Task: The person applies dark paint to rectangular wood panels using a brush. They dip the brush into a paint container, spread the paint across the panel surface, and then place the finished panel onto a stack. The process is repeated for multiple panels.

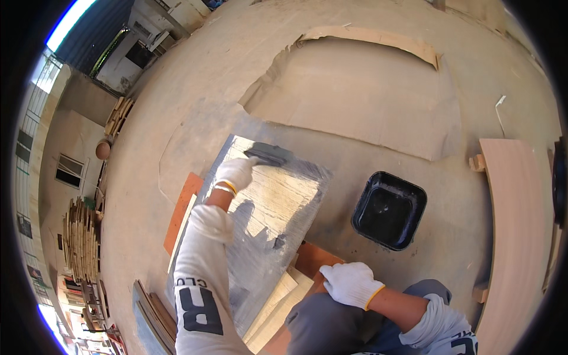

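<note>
On board: brush lies crosswise, bristles rightward.

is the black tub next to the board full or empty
Nearly empty: the black tub stands upright and its glossy dark bottom shows, at most a thin film of liquid. Exact level: cannot tell.
</note>
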Tool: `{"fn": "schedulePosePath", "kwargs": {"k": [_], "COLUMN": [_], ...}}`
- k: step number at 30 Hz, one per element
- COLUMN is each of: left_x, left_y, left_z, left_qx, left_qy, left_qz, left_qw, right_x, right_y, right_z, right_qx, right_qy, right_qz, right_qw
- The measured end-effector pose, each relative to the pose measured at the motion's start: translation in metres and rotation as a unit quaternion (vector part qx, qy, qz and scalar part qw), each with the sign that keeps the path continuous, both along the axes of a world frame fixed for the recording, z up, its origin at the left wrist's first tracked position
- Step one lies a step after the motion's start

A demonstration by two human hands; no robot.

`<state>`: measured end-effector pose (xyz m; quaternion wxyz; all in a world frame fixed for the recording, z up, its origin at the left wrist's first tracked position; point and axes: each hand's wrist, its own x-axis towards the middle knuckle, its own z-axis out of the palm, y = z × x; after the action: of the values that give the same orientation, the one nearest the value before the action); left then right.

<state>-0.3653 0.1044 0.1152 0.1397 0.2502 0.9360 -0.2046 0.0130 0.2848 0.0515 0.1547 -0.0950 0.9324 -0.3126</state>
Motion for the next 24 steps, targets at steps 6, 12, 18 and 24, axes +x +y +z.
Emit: {"fn": "schedulePosePath", "kwargs": {"k": [6, 12, 18, 24], "left_x": [-0.045, -0.028, -0.108, -0.115], "left_y": [-0.038, -0.025, -0.087, -0.094], "left_z": [0.000, -0.006, -0.009, -0.011], "left_qx": [0.010, 0.003, 0.012, 0.017], "left_qy": [0.050, 0.032, 0.065, 0.053], "left_qz": [0.041, 0.014, 0.075, 0.035], "left_qw": [0.998, 0.999, 0.995, 0.998], "right_x": [-0.005, 0.000, 0.002, 0.012], "right_y": [-0.010, -0.002, -0.004, 0.006], "right_z": [0.013, 0.021, 0.015, 0.025], "right_qx": [0.001, 0.046, 0.093, 0.093], "right_qy": [0.075, -0.019, -0.042, -0.060], "right_qz": [-0.019, 0.005, 0.001, -0.018], "right_qw": [0.997, 0.999, 0.995, 0.994]}}
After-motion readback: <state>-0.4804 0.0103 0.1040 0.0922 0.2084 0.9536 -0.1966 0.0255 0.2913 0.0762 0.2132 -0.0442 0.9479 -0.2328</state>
